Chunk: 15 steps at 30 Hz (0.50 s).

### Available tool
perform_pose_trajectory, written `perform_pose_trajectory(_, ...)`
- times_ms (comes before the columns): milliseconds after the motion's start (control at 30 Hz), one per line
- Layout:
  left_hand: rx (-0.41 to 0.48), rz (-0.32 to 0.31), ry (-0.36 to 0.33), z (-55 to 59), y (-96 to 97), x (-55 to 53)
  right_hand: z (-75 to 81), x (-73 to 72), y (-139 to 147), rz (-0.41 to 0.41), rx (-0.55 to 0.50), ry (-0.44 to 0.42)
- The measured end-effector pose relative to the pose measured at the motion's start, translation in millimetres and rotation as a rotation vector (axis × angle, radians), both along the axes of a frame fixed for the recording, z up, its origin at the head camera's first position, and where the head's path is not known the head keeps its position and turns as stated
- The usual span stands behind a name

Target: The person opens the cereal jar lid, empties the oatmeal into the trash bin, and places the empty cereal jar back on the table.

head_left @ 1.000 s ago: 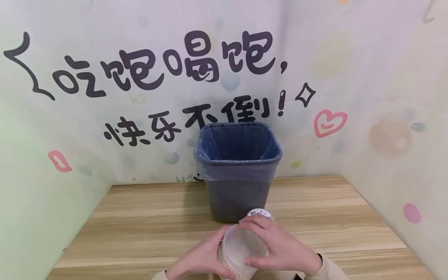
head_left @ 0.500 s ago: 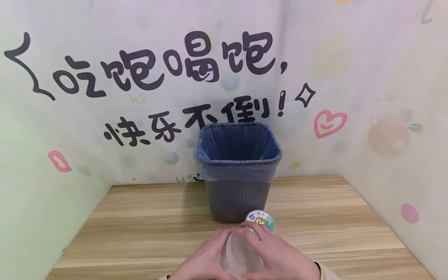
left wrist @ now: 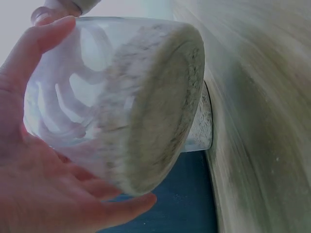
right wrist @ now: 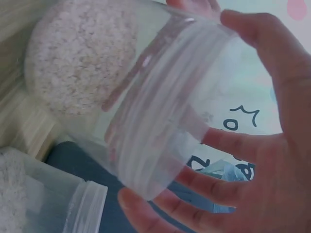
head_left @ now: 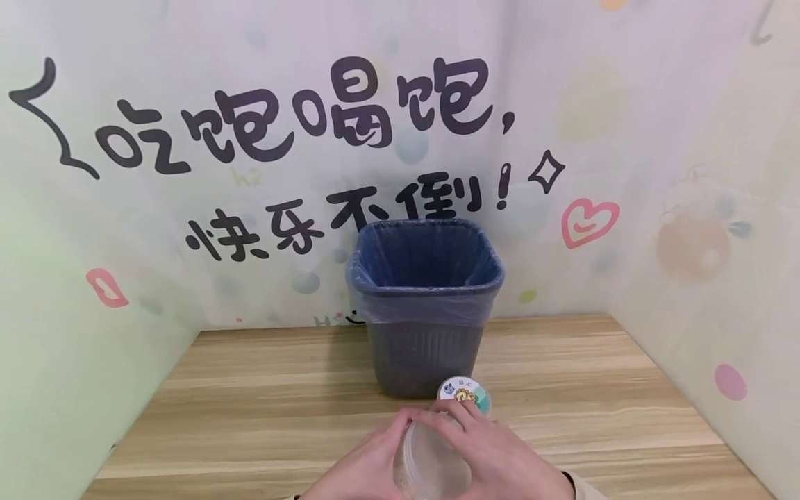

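Observation:
A clear plastic jar (right wrist: 82, 58) with pale flakes in its bottom is tilted, held between both hands at the front of the table. My left hand (head_left: 362, 465) grips the jar's body, thumb on one side and fingers on the other, as the left wrist view shows. The ridged, translucent lid end (right wrist: 160, 107) is in the grip of my right hand (head_left: 506, 455), its thumb and fingers spread round the rim. Just behind the hands stands a second jar (right wrist: 43, 194) with similar flakes and a printed cartoon lid top (head_left: 465, 394).
A dark blue bin (head_left: 425, 347) with a clear bag folded over its rim stands at the back of the wooden table (head_left: 250, 403), right behind the second jar. A decorated wall (head_left: 250, 194) with black lettering closes off the far side.
The held jar and both hands have come down a little and closer together, the fingers now meeting round the lid end. More of the second jar's printed lid shows.

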<state>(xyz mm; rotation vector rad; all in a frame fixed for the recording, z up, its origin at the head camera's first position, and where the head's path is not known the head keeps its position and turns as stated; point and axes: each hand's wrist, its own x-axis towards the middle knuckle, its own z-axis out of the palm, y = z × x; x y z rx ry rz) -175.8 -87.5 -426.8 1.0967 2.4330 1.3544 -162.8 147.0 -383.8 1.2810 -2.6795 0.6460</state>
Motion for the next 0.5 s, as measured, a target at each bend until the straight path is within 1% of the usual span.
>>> perform_pose_trajectory(67, 0.023, -0.023, -0.059, 0.9, -0.9, -0.9, -0.7, -1.3, 0.1, 0.024, -0.016, 0.023)
perform_pose_trajectory(100, 0.028, -0.031, -0.072, 1.4, -1.3, -1.2, -1.0, -2.0, 0.0, 0.039, -0.022, 0.031)
perform_pose_trajectory(167, 0.024, -0.04, -0.066, 2.4, -2.0, -1.6, -2.1, -3.7, -0.7, 0.076, -0.028, 0.061)
perform_pose_trajectory(267, 0.01, -0.048, -0.027, 3.9, -2.7, -1.7, -4.0, -5.7, -2.9, 0.132, -0.023, 0.107)
perform_pose_trajectory(400, -0.001, -0.045, 0.019, 4.0, -3.4, -1.5, -5.6, -6.8, -5.1, 0.171, -0.015, 0.175)
perform_pose_trajectory(433, 0.004, -0.045, 0.019, 3.5, -3.1, -1.4, -5.7, -7.0, -5.2, 0.179, -0.016, 0.198)
perform_pose_trajectory(500, 0.021, -0.044, 0.024, 2.5, -1.7, -1.5, -5.4, -7.8, -4.5, 0.194, -0.026, 0.209)
